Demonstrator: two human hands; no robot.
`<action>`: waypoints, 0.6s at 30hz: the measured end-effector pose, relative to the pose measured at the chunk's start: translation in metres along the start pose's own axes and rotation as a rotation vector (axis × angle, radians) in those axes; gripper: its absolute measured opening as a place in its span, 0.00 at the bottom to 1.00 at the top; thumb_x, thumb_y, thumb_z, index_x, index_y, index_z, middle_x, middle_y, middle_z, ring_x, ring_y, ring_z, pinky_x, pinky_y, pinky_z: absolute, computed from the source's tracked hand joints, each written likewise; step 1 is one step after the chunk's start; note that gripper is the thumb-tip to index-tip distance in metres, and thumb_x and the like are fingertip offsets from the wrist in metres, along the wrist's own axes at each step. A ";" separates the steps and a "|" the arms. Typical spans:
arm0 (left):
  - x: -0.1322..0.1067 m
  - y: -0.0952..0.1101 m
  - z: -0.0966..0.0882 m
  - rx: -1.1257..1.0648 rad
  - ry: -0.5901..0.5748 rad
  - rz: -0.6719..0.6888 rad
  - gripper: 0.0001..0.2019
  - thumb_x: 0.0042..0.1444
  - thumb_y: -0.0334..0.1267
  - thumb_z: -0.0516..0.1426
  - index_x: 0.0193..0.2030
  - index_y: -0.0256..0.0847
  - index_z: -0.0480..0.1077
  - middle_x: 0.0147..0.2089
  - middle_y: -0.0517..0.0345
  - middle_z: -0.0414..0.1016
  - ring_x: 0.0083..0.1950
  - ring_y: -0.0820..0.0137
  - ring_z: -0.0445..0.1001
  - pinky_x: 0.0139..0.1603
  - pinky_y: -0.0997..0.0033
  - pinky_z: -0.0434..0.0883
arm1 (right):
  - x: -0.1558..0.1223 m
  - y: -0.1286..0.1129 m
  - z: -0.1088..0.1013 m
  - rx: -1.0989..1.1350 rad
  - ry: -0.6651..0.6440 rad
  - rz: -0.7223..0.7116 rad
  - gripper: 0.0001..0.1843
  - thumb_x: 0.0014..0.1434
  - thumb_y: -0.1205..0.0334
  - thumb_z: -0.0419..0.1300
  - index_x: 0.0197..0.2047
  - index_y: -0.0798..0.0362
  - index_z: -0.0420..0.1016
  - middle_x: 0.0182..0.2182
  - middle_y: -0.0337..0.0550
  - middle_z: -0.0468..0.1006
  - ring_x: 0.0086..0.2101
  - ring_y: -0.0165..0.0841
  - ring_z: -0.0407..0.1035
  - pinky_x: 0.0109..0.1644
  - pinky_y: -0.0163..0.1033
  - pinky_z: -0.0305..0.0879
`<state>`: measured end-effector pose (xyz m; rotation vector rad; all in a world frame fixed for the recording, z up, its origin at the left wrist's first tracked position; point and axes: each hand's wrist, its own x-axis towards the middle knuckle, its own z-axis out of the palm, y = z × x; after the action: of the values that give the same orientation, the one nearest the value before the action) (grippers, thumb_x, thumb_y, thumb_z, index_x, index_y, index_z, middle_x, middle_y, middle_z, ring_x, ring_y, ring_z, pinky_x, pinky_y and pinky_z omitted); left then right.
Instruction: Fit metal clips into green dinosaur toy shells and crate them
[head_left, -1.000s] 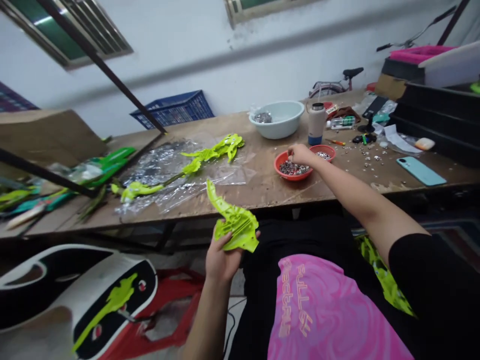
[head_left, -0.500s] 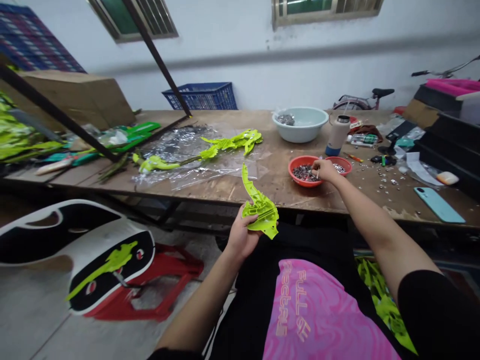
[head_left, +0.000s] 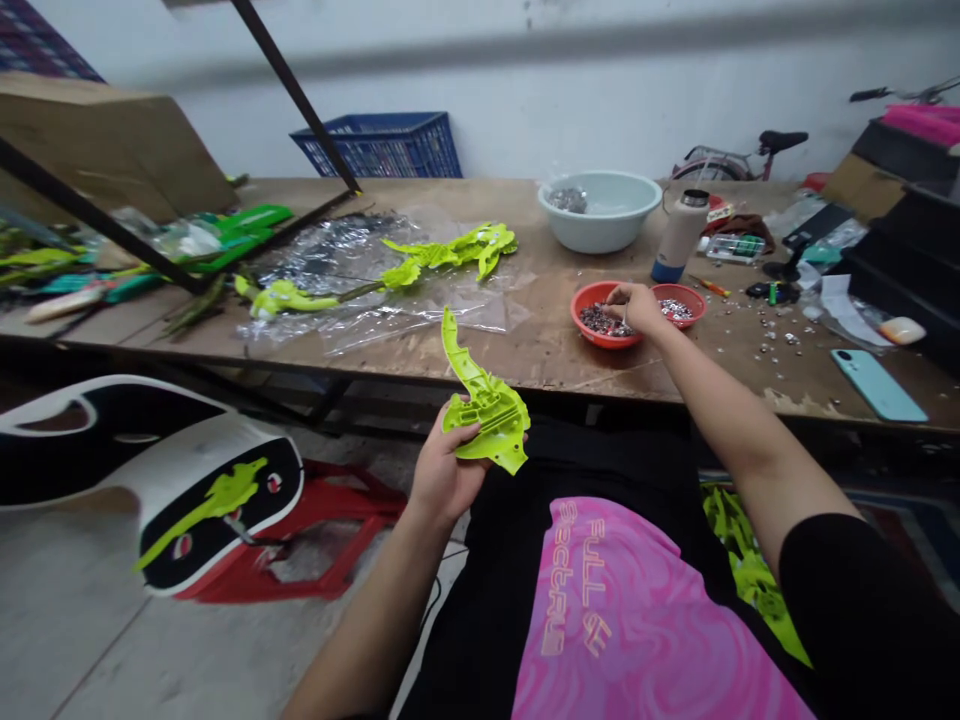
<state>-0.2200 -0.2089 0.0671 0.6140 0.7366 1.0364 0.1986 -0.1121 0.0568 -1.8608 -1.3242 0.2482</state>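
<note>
My left hand (head_left: 442,475) grips a lime-green moulded plastic part (head_left: 480,395) in front of my lap, below the table edge. My right hand (head_left: 637,305) reaches over a red bowl (head_left: 589,300) filled with small metal pieces; its fingertips are pinched on a thin metal piece just above the bowl. A second red bowl (head_left: 686,305) with more small pieces sits right behind it. More lime-green plastic parts (head_left: 446,255) lie on clear plastic sheeting (head_left: 352,290) on the wooden table (head_left: 525,350).
A pale basin (head_left: 600,210), a bottle (head_left: 679,235), a teal phone (head_left: 877,385) and scattered small metal bits lie on the table's right. A blue crate (head_left: 382,145) and cardboard box (head_left: 97,150) stand at the back left. A white-black-green panel (head_left: 187,490) rests on a red stool.
My right hand has stayed over the red bowl, now pinching a thin piece. My left hand has shifted slightly with the green part; the view has tilted downward.
</note>
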 end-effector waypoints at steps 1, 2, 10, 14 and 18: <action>-0.001 0.000 -0.002 -0.003 0.012 0.001 0.24 0.45 0.22 0.66 0.49 0.43 0.71 0.49 0.54 0.85 0.48 0.51 0.88 0.61 0.17 0.81 | 0.000 0.000 0.001 0.009 0.006 0.007 0.08 0.57 0.64 0.76 0.38 0.55 0.84 0.36 0.44 0.88 0.37 0.37 0.79 0.48 0.42 0.75; -0.002 0.001 -0.005 -0.009 0.026 0.000 0.24 0.45 0.22 0.66 0.49 0.43 0.71 0.50 0.54 0.85 0.48 0.51 0.88 0.61 0.16 0.80 | 0.000 -0.001 0.002 0.017 0.014 0.013 0.08 0.56 0.64 0.76 0.37 0.55 0.84 0.36 0.44 0.88 0.37 0.38 0.79 0.50 0.42 0.75; -0.001 0.006 -0.020 -0.019 0.088 0.020 0.23 0.45 0.22 0.66 0.48 0.43 0.71 0.51 0.51 0.86 0.48 0.50 0.88 0.62 0.17 0.80 | 0.000 -0.004 0.000 0.055 -0.004 0.028 0.09 0.54 0.71 0.75 0.34 0.55 0.81 0.37 0.46 0.88 0.37 0.36 0.79 0.52 0.44 0.77; 0.002 0.016 -0.023 -0.026 0.107 0.076 0.24 0.44 0.22 0.67 0.48 0.42 0.72 0.50 0.50 0.86 0.53 0.46 0.88 0.64 0.16 0.79 | -0.003 -0.007 -0.003 0.034 0.001 0.027 0.07 0.54 0.70 0.74 0.34 0.54 0.80 0.34 0.44 0.87 0.34 0.36 0.77 0.49 0.44 0.76; 0.003 0.023 -0.025 -0.038 0.106 0.122 0.25 0.43 0.22 0.67 0.48 0.43 0.71 0.51 0.48 0.86 0.58 0.40 0.87 0.63 0.16 0.79 | -0.009 -0.013 -0.005 -0.005 0.027 0.015 0.09 0.53 0.68 0.76 0.32 0.54 0.79 0.32 0.43 0.85 0.33 0.37 0.76 0.47 0.43 0.73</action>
<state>-0.2506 -0.1952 0.0686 0.5802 0.7782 1.1997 0.1885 -0.1205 0.0671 -1.8724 -1.2943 0.2268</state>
